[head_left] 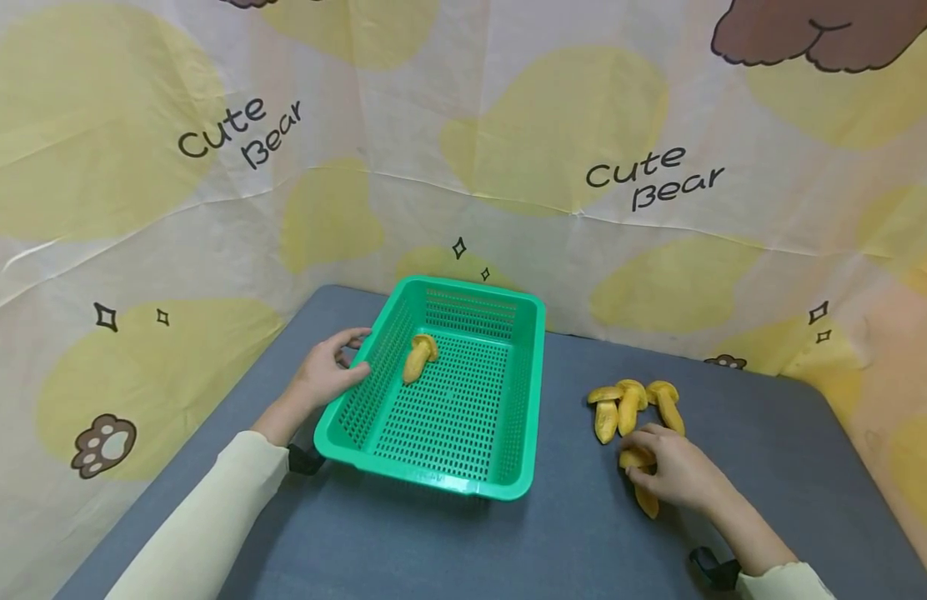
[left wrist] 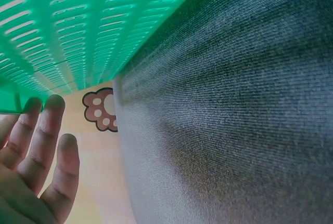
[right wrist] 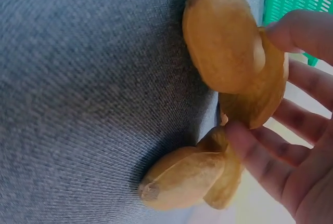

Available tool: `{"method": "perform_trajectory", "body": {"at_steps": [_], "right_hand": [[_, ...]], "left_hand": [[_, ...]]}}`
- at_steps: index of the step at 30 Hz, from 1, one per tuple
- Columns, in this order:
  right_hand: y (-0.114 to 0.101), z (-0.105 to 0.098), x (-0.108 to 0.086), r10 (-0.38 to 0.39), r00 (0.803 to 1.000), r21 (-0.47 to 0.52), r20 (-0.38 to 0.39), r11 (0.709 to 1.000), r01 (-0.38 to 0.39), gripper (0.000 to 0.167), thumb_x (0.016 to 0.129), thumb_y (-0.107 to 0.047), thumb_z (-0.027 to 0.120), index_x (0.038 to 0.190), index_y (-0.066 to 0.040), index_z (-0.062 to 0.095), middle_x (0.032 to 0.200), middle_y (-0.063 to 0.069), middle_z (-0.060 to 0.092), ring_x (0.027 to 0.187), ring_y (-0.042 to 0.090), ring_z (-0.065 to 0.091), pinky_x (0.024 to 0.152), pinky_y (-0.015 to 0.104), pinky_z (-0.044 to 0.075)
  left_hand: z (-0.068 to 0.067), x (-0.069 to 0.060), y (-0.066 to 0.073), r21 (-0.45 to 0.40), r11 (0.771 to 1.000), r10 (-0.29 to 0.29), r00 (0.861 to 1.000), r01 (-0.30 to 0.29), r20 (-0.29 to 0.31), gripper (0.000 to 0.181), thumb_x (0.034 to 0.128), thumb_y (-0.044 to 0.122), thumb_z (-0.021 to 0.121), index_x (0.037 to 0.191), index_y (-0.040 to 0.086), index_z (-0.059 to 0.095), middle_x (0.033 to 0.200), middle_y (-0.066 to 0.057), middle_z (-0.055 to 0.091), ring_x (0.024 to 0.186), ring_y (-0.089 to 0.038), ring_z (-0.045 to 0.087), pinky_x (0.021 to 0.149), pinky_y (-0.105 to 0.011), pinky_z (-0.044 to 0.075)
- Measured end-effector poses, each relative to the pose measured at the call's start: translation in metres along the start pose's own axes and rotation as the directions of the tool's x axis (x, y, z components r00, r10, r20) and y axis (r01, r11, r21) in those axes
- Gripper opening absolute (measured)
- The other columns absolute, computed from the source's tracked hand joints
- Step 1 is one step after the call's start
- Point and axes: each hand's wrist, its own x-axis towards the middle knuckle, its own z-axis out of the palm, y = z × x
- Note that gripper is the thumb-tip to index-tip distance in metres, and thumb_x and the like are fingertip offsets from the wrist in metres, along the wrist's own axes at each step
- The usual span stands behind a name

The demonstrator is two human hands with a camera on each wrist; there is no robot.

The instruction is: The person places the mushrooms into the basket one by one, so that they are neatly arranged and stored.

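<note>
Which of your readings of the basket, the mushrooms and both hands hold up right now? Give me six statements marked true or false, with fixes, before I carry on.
1. The left hand touches the rim of the green basket. True.
2. The green basket is upside down. False: its open side faces up.
3. The right hand holds a yellow mushroom. True.
4. The green basket contains two mushrooms. False: only one mushroom in the basket shows.
5. Three more mushrooms lie on the grey table. True.
6. In the head view, the green basket is right of those three. False: it is to their left.
</note>
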Motion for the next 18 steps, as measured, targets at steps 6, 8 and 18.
{"method": "perform_trajectory", "body": {"at_steps": [6,8,18], "right_hand": [[-0.002,-0.005,0.001,-0.028,0.999,0.014,-0.030,1.000,0.028,0.025,0.077,-0.016,0.077,0.101,-0.014,0.071,0.097,-0.002,0.061,0.076,0.007,0.049,0.061,0.027,0.042],[-0.003,-0.008,0.002,-0.029,0.999,0.019,-0.034,0.999,0.030,0.025,0.077,-0.016,0.076,0.102,-0.013,0.071,0.095,-0.003,0.060,0.074,0.006,0.047,0.060,0.025,0.040],[-0.011,-0.019,0.007,-0.034,0.988,0.068,-0.148,0.997,0.045,0.024,0.078,-0.016,0.076,0.101,-0.016,0.070,0.093,-0.003,0.060,0.067,0.010,0.047,0.056,0.022,0.037]], "left_hand": [[-0.001,0.000,0.001,-0.005,1.000,-0.006,1.000,0.006,0.005,0.057,0.0893,0.017,0.059,0.145,0.017,0.044,0.128,-0.013,0.051,0.078,-0.022,0.051,0.063,-0.034,0.043],[-0.001,0.001,0.002,-0.005,1.000,-0.009,1.000,0.009,0.008,0.058,0.0892,0.017,0.059,0.145,0.017,0.044,0.128,-0.013,0.051,0.078,-0.022,0.051,0.063,-0.034,0.043],[-0.001,0.000,0.002,-0.006,1.000,-0.019,1.000,0.019,0.014,0.058,0.0892,0.018,0.059,0.145,0.016,0.044,0.129,-0.013,0.050,0.081,-0.023,0.051,0.063,-0.034,0.043]]}}
